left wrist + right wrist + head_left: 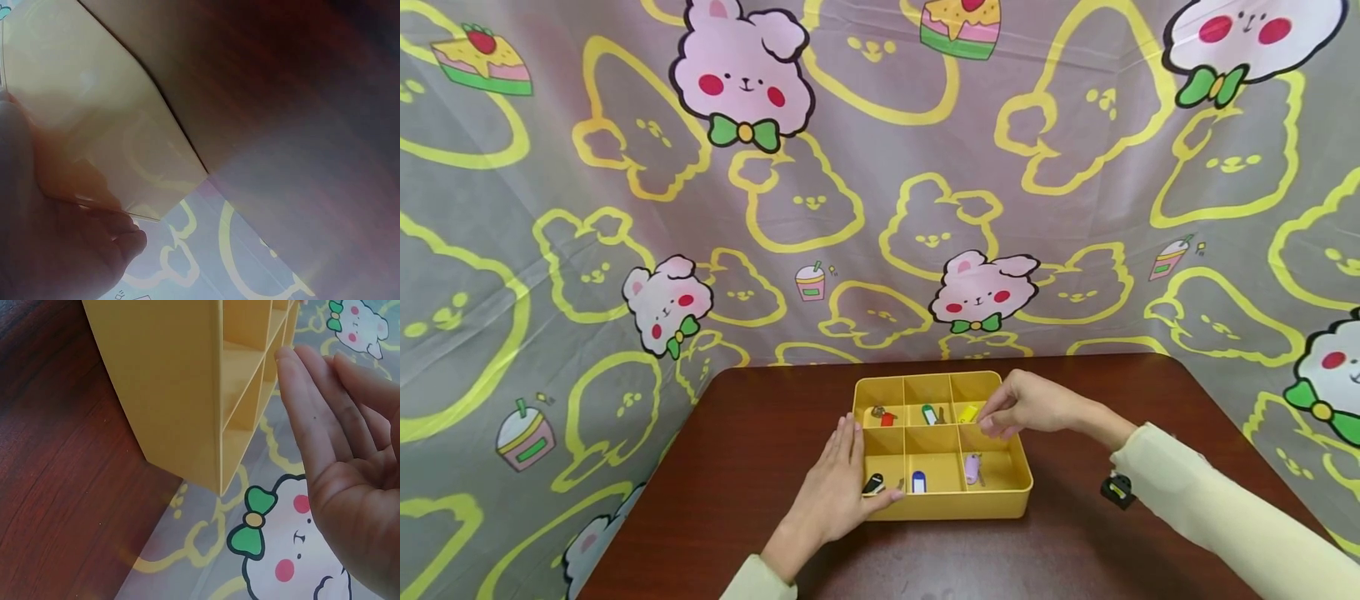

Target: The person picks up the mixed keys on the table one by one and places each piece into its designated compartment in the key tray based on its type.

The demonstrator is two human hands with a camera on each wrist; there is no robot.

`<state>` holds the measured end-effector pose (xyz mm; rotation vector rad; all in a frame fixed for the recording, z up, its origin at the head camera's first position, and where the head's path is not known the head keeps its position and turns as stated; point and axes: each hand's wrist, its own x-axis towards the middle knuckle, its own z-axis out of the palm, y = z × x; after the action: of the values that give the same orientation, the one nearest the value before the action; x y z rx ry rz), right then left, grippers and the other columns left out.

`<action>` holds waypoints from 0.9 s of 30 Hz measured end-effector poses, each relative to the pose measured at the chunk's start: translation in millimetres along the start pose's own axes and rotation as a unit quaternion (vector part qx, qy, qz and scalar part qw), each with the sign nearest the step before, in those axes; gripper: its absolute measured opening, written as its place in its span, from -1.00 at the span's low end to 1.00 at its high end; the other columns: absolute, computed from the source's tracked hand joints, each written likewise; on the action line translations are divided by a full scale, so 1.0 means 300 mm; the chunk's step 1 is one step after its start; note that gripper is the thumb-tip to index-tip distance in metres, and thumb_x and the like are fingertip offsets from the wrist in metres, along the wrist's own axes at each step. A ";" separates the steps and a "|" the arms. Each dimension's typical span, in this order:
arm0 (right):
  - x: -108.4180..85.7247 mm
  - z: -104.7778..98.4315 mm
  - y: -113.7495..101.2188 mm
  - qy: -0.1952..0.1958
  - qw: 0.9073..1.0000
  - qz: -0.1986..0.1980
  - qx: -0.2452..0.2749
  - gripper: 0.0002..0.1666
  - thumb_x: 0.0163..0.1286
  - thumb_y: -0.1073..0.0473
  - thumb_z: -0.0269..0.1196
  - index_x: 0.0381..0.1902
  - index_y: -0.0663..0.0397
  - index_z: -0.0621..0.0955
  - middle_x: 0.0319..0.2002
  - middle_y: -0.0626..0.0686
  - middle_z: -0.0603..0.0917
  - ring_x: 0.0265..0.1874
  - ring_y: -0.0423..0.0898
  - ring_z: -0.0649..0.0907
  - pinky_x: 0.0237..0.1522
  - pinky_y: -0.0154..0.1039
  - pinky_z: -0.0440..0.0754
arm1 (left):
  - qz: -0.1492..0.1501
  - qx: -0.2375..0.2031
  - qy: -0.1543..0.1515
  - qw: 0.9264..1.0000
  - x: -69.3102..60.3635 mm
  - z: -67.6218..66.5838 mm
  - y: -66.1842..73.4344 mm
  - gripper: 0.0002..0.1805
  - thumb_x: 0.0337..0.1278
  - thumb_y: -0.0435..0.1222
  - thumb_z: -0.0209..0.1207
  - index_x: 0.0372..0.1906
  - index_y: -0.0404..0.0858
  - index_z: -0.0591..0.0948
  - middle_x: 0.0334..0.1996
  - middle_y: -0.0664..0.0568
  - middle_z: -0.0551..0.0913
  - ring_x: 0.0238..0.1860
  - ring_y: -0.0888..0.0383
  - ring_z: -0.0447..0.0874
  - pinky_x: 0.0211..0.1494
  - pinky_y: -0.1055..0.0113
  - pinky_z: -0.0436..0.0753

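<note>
My left hand [831, 492] rests against the left side of a yellow divided box [951, 507], its fingers straight along the wall and its thumb at the front rim. Above the right-hand compartments hovers my right hand [1011, 404], fingertips close together and pointing down, with nothing visible between them. Nearest to it are a yellow key tag [967, 413] in the back right compartment and a lilac key tag [972, 468] in the front right one. The right wrist view shows that hand's fingers [303, 406] loosely extended beside the box.
Other compartments hold a red key tag [887, 419], a green key tag [929, 415], a black key tag [873, 482] and a blue key tag [919, 482]. The box stands on a dark wooden table [745, 450]. A cartoon-printed curtain [880, 208] hangs behind and beside it.
</note>
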<state>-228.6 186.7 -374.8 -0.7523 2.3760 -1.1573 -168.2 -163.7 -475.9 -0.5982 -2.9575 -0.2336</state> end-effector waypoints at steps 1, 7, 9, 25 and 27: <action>-0.003 -0.004 0.002 0.001 1.000 -0.001 -0.003 -0.78 0.47 0.25 0.35 -0.06 0.27 0.82 -0.16 0.22 0.86 -0.20 0.07 0.86 -0.15 -0.14 0.85 | 0.000 0.000 -0.001 1.000 0.002 0.000 0.000 0.30 0.24 0.53 0.01 0.65 -0.46 0.09 0.70 -0.34 -0.02 0.73 -0.22 -0.07 0.73 -0.04 0.19; -0.017 -0.015 0.011 0.014 1.000 -0.007 -0.012 -0.80 0.46 0.20 0.37 -0.09 0.19 0.83 -0.18 0.19 0.87 -0.20 0.09 0.85 -0.13 -0.19 0.85 | -0.001 -0.004 -0.010 1.000 0.004 0.001 0.001 0.30 0.23 0.53 0.00 0.65 -0.45 0.08 0.70 -0.33 -0.02 0.74 -0.22 -0.08 0.73 -0.05 0.19; -0.019 -0.016 0.010 0.018 1.000 -0.008 -0.009 -0.79 0.46 0.19 0.38 -0.09 0.19 0.84 -0.19 0.20 0.87 -0.24 0.02 0.85 -0.13 -0.19 0.85 | -0.002 0.000 -0.010 1.000 0.003 -0.002 0.001 0.30 0.23 0.53 0.00 0.65 -0.45 0.09 0.70 -0.33 -0.01 0.74 -0.22 -0.08 0.73 -0.05 0.19; -0.051 -0.022 -0.001 0.048 0.999 -0.009 0.011 -0.73 0.47 0.15 0.37 -0.02 0.22 0.81 -0.15 0.20 0.86 -0.22 -0.08 0.84 -0.06 -0.10 0.85 | -0.005 0.007 -0.006 1.000 0.006 -0.013 -0.002 0.31 0.19 0.56 0.01 0.64 -0.44 0.14 0.69 -0.32 0.03 0.73 -0.20 -0.04 0.74 -0.03 0.16; -0.054 -0.022 0.001 0.054 0.998 -0.005 0.016 -0.73 0.47 0.15 0.37 -0.02 0.22 0.81 -0.14 0.20 0.86 -0.20 -0.06 0.84 -0.05 -0.07 0.84 | -0.007 0.006 -0.009 1.000 0.006 -0.015 -0.004 0.32 0.18 0.57 0.00 0.64 -0.42 0.14 0.69 -0.30 0.04 0.73 -0.19 -0.04 0.74 -0.04 0.17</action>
<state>-219.6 200.6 -369.4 -0.7080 2.4384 -1.2667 -170.1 -164.8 -471.3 -0.5827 -2.9796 -0.2134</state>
